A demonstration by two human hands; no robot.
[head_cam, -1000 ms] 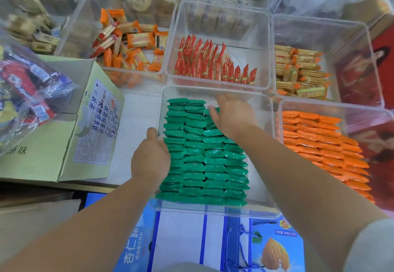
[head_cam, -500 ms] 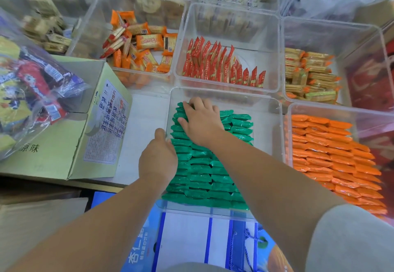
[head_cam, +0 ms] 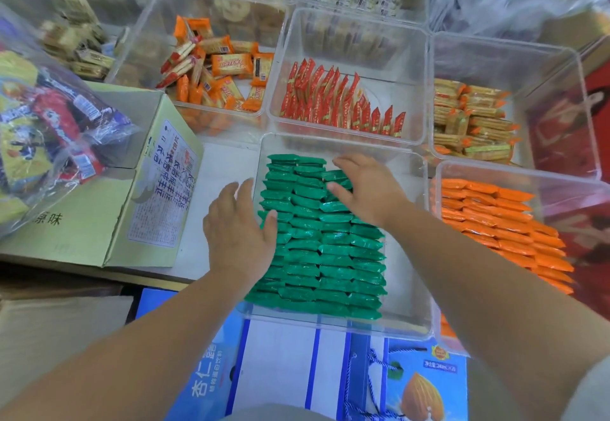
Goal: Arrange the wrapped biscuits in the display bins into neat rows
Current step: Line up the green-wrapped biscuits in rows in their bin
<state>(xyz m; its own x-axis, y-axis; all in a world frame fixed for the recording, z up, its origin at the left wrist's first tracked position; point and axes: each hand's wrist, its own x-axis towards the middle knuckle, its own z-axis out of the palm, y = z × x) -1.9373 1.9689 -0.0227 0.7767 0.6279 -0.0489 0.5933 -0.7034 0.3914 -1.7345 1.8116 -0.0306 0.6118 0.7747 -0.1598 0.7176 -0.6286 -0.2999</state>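
Bin point(head_cam: 407, 282): clear and square, nearest the person; every place below is given from it.
Green packs point(head_cam: 333, 255): inside the bin, overlapped in close columns that run from its near wall toward its far wall. They sit tight to its left wall. The far end of the columns is uneven.
Left hand point(head_cam: 237, 232): over the bin's left wall, palm down, fingers straight and together. The thumb touches the left column of green packs. It holds nothing.
Right hand point(head_cam: 366, 189): inside the bin at the far end of the columns, fingers spread and slightly bent, the tips resting on the top packs. Nothing is gripped.
Orange packs point(head_cam: 501, 222): in neat overlapped rows in the clear bin just right of the bin.
Red packs point(head_cam: 340, 103): standing on edge in the clear bin just behind the bin.
Mixed packs point(head_cam: 218, 70): a loose orange and yellow heap, behind and left of the bin.
Tan packs point(head_cam: 472, 117): stacked flat, behind and right of the bin.
Carton point(head_cam: 99, 206): pale green, open, left of the bin.
Bag point(head_cam: 43, 130): clear plastic, full of snacks, on the carton.
Blue box point(head_cam: 330, 371): printed, under the bin's near edge.
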